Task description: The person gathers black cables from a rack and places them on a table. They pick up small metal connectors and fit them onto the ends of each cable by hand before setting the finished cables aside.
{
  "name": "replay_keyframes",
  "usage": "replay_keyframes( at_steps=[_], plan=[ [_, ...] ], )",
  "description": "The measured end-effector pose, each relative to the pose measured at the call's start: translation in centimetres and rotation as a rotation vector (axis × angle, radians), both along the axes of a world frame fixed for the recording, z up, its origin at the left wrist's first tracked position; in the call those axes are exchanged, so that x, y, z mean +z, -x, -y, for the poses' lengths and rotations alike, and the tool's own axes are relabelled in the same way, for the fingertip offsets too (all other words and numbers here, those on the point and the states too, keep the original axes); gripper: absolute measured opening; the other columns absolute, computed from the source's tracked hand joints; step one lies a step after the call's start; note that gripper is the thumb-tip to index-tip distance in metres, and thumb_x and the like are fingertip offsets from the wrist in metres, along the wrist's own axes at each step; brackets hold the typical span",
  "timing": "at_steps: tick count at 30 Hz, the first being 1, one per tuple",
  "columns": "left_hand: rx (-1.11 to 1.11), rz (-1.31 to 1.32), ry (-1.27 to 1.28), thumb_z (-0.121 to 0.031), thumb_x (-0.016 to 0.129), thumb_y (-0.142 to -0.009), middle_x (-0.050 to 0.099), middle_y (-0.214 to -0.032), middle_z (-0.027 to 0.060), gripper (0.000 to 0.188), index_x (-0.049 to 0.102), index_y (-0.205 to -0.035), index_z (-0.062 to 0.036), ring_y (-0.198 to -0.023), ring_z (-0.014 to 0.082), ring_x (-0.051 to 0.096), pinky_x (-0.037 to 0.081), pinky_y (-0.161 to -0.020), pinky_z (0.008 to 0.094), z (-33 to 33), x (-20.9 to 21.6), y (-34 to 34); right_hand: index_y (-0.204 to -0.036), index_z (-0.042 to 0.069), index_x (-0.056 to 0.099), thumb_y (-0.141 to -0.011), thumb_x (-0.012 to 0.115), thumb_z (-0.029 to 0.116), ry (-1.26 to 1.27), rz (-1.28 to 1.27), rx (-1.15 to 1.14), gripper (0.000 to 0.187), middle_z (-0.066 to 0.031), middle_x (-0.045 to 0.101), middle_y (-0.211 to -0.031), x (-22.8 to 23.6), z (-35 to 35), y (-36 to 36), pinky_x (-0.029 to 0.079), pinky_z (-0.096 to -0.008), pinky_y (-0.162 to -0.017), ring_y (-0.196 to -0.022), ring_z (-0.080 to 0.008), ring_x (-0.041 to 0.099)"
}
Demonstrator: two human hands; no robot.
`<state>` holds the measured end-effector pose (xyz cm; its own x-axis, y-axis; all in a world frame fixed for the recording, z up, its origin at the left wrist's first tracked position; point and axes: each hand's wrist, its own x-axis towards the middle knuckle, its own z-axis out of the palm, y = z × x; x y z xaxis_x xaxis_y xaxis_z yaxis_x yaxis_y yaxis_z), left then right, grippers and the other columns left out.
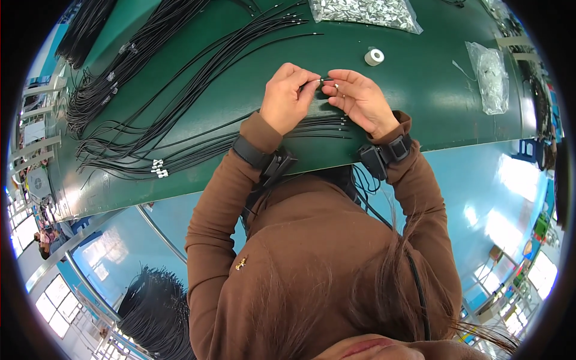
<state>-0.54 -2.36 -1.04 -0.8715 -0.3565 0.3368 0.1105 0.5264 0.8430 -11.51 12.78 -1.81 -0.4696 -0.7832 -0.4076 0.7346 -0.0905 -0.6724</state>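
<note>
Inside the desk's (429,102) near edge, the left hand (289,97) pinches a black cable (326,79); the right hand's (360,101) grip is unclear; bare desktop stretches rightward.

Left hand (287,97), one; right hand (365,103), one. Black wrist straps (251,153): two. Green counter (426,90): one. White roll (371,58): one. Clear bags (492,83) on counter: two. Black cables (163,30): many, overlapping, uncountable.

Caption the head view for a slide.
Left fingers and right fingers meet at a black cable over a green table, more cables and white roll nearby.
</note>
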Motion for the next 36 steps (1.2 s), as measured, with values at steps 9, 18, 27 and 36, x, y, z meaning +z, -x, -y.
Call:
replay_keyframes(
  at_steps=[9, 18, 27, 36],
  plan=[
    [-0.023, -0.016, 0.121, 0.000, 0.062, -0.081, 0.055, -0.083, 0.0121, 0.007, 0.063, -0.087, -0.0024, -0.069, 0.0288, 0.059, 0.049, -0.060, 0.0354, 0.0, -0.6, -0.2, -0.127, -0.006, 0.039, -0.097, 0.044, 0.004, -0.003, -0.284, -0.024, 0.032, -0.0253, 0.054, -0.121, 1.1, -0.3, -1.1, 0.052, -0.0362, -0.091, -0.110, -0.0287, 0.058],
    [-0.049, -0.012, 0.132, -0.001, 0.061, -0.081, 0.054, -0.084, 0.0129, 0.006, 0.061, -0.087, -0.0022, -0.070, 0.0298, 0.058, 0.049, -0.060, 0.0362, -0.1, -0.4, -0.4, -0.128, -0.005, 0.039, -0.097, 0.042, 0.004, 0.024, -0.252, -0.012, 0.033, -0.0253, 0.053, -0.123, 1.2, -0.8, -0.9, 0.053, -0.0356, -0.090, -0.110, -0.0285, 0.058],
    [-0.061, -0.030, 0.155, 0.001, 0.062, -0.080, 0.056, -0.082, 0.0122, 0.007, 0.062, -0.087, -0.0018, -0.069, 0.0277, 0.059, 0.049, -0.059, 0.0342, 0.2, -0.4, -0.4, -0.130, 0.000, 0.042, -0.099, 0.038, 0.006, -0.175, -0.714, 0.101, 0.032, -0.0206, 0.057, -0.122, 2.0, -0.5, -1.0, 0.053, -0.0315, -0.086, -0.107, -0.0248, 0.061],
    [-0.087, -0.032, 0.123, 0.002, 0.060, -0.079, 0.056, -0.082, 0.0127, 0.007, 0.062, -0.085, -0.0012, -0.068, 0.0268, 0.059, 0.049, -0.059, 0.0333, 0.1, 0.1, -0.7, -0.130, 0.003, 0.042, -0.099, 0.035, 0.007, -0.201, -0.764, 0.221, 0.032, -0.0150, 0.062, -0.108, 3.2, -0.2, -0.9, 0.056, -0.0266, -0.073, -0.098, -0.0207, 0.065]
  ],
)
